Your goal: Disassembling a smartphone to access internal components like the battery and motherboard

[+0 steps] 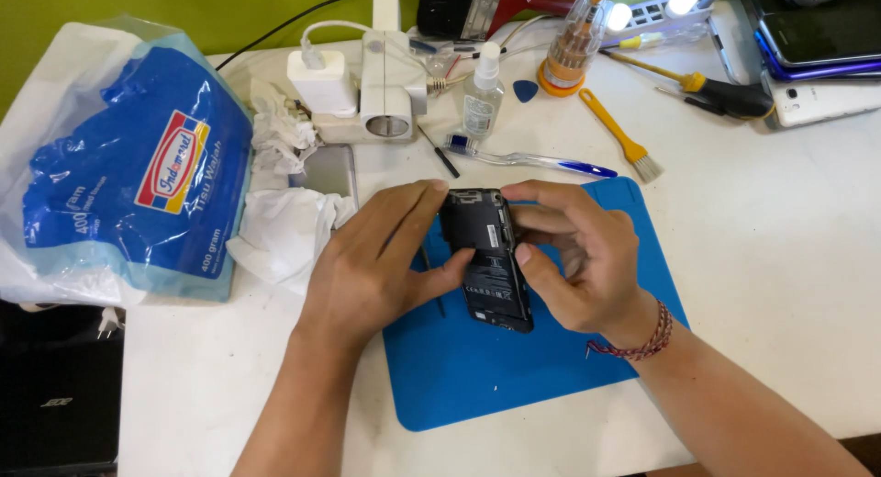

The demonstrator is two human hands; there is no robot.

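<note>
A white table (780,257) fills the frame, with a big blue tissue pack (128,174) at the left edge. At centre lies a blue work mat (514,367), and just above it both hands hold an opened black smartphone (486,257), back cover off. The left hand (376,266) cradles its left side, thumb pressed on the middle; the right hand (578,257) pinches the top right edge with curled fingers. Crumpled tissues (284,229) lie left of centre, a toothbrush (532,158) above the mat.
</note>
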